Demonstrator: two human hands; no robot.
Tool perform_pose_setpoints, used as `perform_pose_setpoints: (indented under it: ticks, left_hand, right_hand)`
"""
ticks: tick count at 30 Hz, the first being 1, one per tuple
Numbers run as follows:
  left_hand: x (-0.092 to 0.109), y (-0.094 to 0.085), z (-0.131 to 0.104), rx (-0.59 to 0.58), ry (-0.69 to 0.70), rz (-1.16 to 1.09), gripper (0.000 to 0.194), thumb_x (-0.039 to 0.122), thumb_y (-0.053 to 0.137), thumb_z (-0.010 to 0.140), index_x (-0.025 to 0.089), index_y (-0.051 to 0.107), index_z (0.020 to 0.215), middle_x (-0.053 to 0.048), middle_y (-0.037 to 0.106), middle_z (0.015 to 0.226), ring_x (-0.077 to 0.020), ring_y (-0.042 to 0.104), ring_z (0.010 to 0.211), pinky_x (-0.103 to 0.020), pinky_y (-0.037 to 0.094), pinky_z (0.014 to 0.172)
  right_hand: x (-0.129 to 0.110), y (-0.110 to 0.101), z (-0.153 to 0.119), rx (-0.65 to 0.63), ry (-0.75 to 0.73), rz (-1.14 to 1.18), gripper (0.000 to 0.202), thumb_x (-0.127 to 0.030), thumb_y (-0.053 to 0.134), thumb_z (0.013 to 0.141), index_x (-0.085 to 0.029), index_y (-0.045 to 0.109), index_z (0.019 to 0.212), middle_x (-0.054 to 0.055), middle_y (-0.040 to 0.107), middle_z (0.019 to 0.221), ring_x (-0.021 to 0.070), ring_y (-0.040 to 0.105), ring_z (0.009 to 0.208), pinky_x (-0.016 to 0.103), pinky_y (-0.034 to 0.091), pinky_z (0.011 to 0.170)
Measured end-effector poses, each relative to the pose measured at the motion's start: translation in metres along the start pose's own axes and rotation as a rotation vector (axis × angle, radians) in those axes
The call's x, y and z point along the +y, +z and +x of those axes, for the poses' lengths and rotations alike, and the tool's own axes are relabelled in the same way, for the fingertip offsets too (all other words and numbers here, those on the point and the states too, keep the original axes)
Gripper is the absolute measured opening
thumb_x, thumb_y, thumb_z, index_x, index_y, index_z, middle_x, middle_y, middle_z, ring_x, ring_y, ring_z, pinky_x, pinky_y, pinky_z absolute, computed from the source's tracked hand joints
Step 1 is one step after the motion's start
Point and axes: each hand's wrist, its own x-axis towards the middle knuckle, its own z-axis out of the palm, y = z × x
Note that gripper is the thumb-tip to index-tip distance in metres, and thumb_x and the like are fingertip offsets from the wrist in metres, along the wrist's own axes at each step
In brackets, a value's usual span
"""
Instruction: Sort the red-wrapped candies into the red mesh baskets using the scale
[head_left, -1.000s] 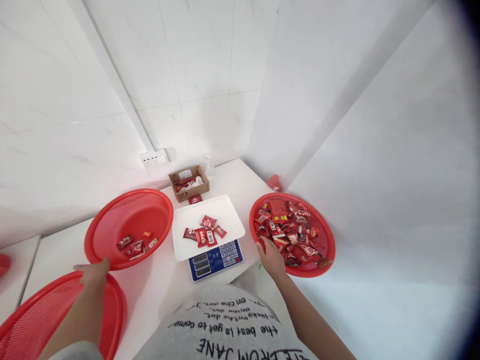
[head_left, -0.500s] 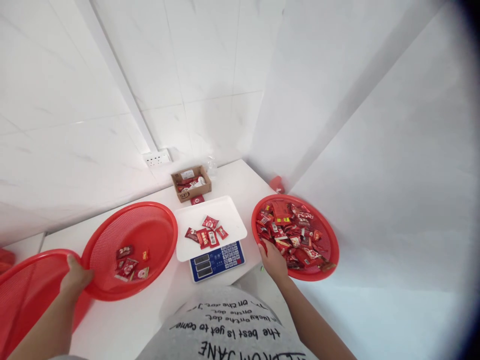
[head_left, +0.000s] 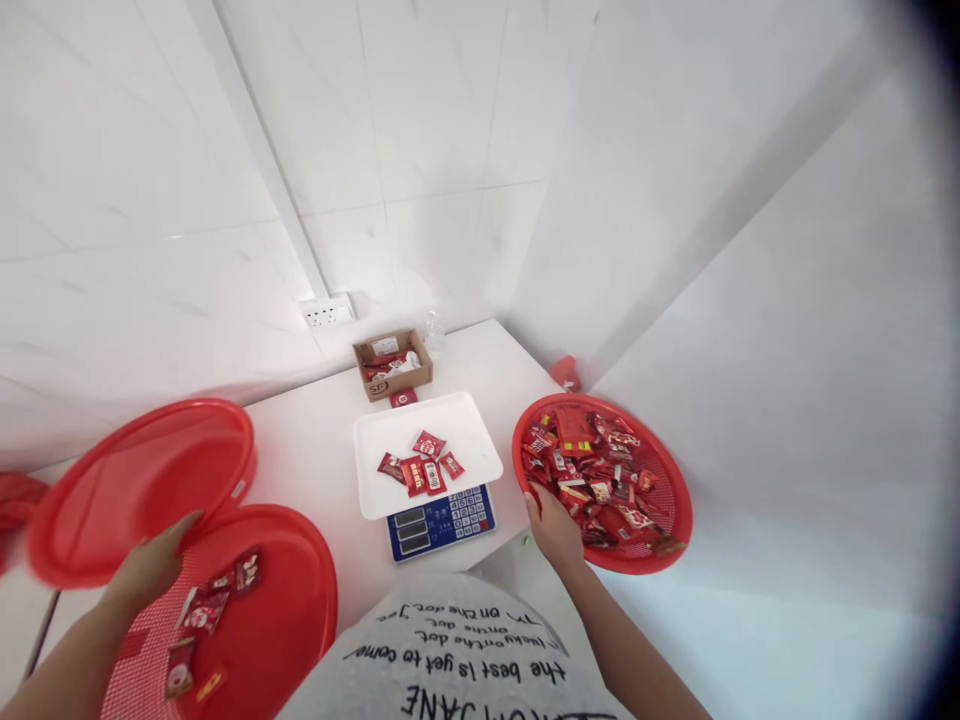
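Observation:
My left hand (head_left: 154, 565) is closed at the point where two red plastic baskets meet. It grips the rim of the bare-looking basket (head_left: 142, 490) on the far left; whether it also holds the nearer one is unclear. That nearer basket (head_left: 300, 600), close to my body, contains several small wrapped candies (head_left: 206, 605). On the other side, my right hand (head_left: 553, 525) grips the near-left rim of a red mesh basket (head_left: 679, 480) heaped with red candy packets (head_left: 592, 470). Between the hands stands a digital scale (head_left: 442, 525), its white tray (head_left: 382, 435) bearing several red packets (head_left: 424, 470).
Behind the scale, a small cardboard box (head_left: 394, 385) of red packets sits on the white table (head_left: 300, 440), a red packet (head_left: 403, 398) before it. A clear plastic item (head_left: 433, 328) lies beside the box. A power socket (head_left: 328, 312) is on the wall. Another red object (head_left: 566, 373) shows beyond the table's right edge.
The candy basket on the left has come down toward my body. The bare-looking basket has shifted up and back, with my left hand at its rim. My right hand keeps its basket nearly still.

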Motion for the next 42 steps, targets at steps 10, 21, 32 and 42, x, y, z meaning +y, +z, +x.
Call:
perform_pose_setpoints:
  ticks: [10, 21, 32, 42]
  left_hand:
    - [0.036, 0.022, 0.017, -0.099, 0.306, 0.269, 0.050, 0.011, 0.034, 0.070, 0.021, 0.054, 0.115, -0.003, 0.055, 0.127, -0.0238, 0.035, 0.128, -0.050, 0.023, 0.102]
    - [0.094, 0.032, 0.006, -0.120, 0.424, 0.120, 0.049, 0.041, 0.026, 0.085, 0.017, 0.056, 0.116, -0.010, 0.062, 0.116, -0.0255, 0.054, 0.110, -0.040, 0.032, 0.100]
    - [0.204, 0.075, -0.021, 0.024, 0.841, -0.001, 0.044, 0.032, 0.036, 0.086, 0.016, 0.048, 0.125, -0.010, 0.048, 0.132, -0.0236, 0.039, 0.125, -0.040, 0.029, 0.105]
    - [0.260, 0.092, -0.023, -0.071, 0.803, 0.055, 0.032, 0.011, 0.040, 0.080, 0.015, 0.055, 0.108, -0.010, 0.058, 0.108, -0.0197, 0.050, 0.106, -0.033, 0.037, 0.093]
  right_hand:
    - [-0.003, -0.003, -0.002, -0.014, 0.008, -0.017, 0.050, -0.042, 0.024, 0.089, -0.018, 0.044, 0.128, 0.009, 0.049, 0.131, 0.0230, 0.046, 0.118, 0.035, 0.038, 0.092]
    - [-0.003, -0.004, -0.003, -0.018, 0.005, -0.006, 0.050, -0.042, 0.025, 0.089, -0.017, 0.044, 0.128, 0.009, 0.050, 0.130, 0.0226, 0.046, 0.119, 0.034, 0.038, 0.092]
    - [-0.007, -0.006, -0.004, -0.026, 0.010, -0.037, 0.049, -0.041, 0.024, 0.090, -0.018, 0.044, 0.129, 0.009, 0.051, 0.129, 0.0204, 0.047, 0.118, 0.031, 0.038, 0.091]
    - [-0.005, -0.005, -0.003, -0.029, 0.019, -0.062, 0.050, -0.042, 0.023, 0.090, -0.019, 0.043, 0.129, 0.008, 0.050, 0.130, 0.0201, 0.046, 0.118, 0.031, 0.039, 0.090]
